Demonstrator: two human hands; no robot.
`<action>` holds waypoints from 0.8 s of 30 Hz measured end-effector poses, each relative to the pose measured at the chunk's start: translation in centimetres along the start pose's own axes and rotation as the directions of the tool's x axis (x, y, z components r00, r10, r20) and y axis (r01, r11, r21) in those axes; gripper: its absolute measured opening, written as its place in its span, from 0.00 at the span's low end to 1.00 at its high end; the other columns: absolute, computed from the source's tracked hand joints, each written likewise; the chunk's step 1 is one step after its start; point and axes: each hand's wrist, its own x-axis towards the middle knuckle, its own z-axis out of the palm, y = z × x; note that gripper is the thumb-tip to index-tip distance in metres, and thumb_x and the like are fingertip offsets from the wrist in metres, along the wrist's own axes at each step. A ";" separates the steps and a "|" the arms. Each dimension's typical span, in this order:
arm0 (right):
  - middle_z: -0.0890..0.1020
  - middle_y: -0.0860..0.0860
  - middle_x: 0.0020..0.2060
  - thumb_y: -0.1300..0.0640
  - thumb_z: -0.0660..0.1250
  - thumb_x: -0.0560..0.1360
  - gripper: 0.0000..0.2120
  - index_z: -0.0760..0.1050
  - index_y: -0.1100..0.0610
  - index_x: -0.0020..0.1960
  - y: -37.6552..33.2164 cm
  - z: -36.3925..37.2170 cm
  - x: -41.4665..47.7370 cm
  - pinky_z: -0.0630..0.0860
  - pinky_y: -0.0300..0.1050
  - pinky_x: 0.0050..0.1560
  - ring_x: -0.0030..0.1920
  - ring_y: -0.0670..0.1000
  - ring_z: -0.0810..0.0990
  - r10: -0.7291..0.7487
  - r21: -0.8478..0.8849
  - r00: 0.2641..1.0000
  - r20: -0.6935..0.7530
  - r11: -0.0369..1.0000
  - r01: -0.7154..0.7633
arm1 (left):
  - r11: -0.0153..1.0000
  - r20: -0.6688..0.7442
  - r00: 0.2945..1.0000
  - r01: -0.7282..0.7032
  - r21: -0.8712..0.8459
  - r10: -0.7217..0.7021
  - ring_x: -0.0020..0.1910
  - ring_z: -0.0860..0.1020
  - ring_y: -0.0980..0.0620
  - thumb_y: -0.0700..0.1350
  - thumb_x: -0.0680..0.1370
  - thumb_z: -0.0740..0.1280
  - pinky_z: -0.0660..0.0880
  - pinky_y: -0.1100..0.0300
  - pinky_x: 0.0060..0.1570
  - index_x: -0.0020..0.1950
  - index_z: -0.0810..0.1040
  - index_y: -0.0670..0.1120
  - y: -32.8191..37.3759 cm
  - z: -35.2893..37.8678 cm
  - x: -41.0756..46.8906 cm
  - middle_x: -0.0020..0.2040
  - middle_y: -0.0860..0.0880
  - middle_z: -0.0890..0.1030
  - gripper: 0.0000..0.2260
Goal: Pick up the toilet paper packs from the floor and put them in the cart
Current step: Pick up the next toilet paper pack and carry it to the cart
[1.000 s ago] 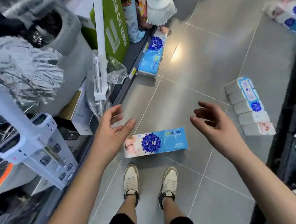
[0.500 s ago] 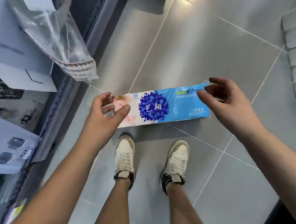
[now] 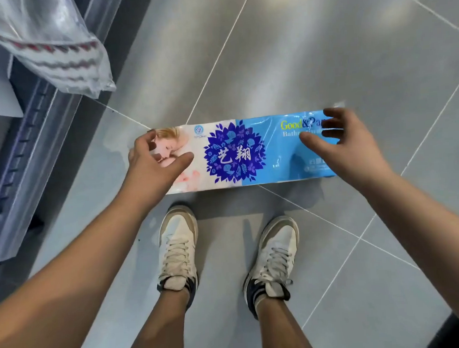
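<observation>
Toilet paper, one long plastic-wrapped pack (image 3: 238, 154), lies flat on the grey tiled floor (image 3: 322, 45) with its printed face up. The left part of the pack is pale and carries a printed photo. Its middle has a dark blue flower-shaped badge with the white characters "艺翔". Its right part is light blue, with "Good&Pa" in yellow-green and dark letters before the rest is covered, and "Bath" in white just below. A small round logo sits just left of the badge, and fine white print sits in the pack's lower right corner. Both are too small to read.

The left hand (image 3: 154, 165) is over the pack's left end, fingers curled at the far corner and thumb stretched across the printed photo. The right hand (image 3: 337, 144) is over the pack's right end, fingers bent and thumb spread across the blue part. Whether either hand is actually gripping the pack cannot be told; the right one is a little blurred.

Just on the near side of the pack stand two white and beige lace-up shoes (image 3: 177, 245). Left of the pack runs a grey shelf base (image 3: 31, 149). Beyond the pack's left end, a clear plastic bag (image 3: 51, 45) with red-striped contents hangs over that base.
</observation>
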 end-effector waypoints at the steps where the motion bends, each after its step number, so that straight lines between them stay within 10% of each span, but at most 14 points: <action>1: 0.77 0.49 0.65 0.45 0.75 0.73 0.32 0.69 0.51 0.73 0.4 0.3 0.6 0.75 0.46 0.63 0.63 0.47 0.78 0.005 -0.007 1.000 -0.003 1.000 -0.005 | 1.000 -0.016 1.000 0.006 0.007 -0.006 0.66 0.73 0.50 0.56 0.71 0.76 0.74 0.57 0.57 0.75 0.60 0.53 -0.3 0.2 0.6 0.74 0.49 0.65 0.38; 11: 0.69 0.55 0.69 0.45 0.76 0.71 0.37 0.67 0.53 0.75 3.4 2.7 4.1 0.67 0.44 0.70 0.67 0.53 0.74 0.080 -0.089 0.990 -0.119 0.992 -0.091 | 0.965 -0.070 0.981 0.192 0.178 -0.182 0.72 0.67 0.39 0.56 0.72 0.76 0.70 0.45 0.67 0.80 0.52 0.49 -3.0 2.1 5.2 0.78 0.44 0.58 0.46; 18: 0.68 0.54 0.70 0.43 0.77 0.70 0.39 0.65 0.52 0.75 5.1 3.2 6.1 0.67 0.51 0.71 0.70 0.56 0.71 0.103 -0.147 0.972 -0.210 0.980 -0.135 | 0.962 0.001 0.973 0.227 0.152 -0.230 0.61 0.77 0.40 0.66 0.60 0.77 0.78 0.40 0.57 0.75 0.60 0.52 -3.0 2.9 7.4 0.70 0.45 0.71 0.50; 24: 0.78 0.49 0.60 0.40 0.82 0.62 0.38 0.69 0.51 0.64 6.6 2.7 8.3 0.75 0.47 0.52 0.58 0.53 0.80 0.221 -0.033 0.965 -0.142 0.973 -0.228 | 0.963 -0.083 0.968 0.244 0.116 -0.235 0.60 0.78 0.41 0.65 0.61 0.79 0.78 0.42 0.58 0.71 0.67 0.47 -2.3 4.2 7.9 0.67 0.43 0.71 0.45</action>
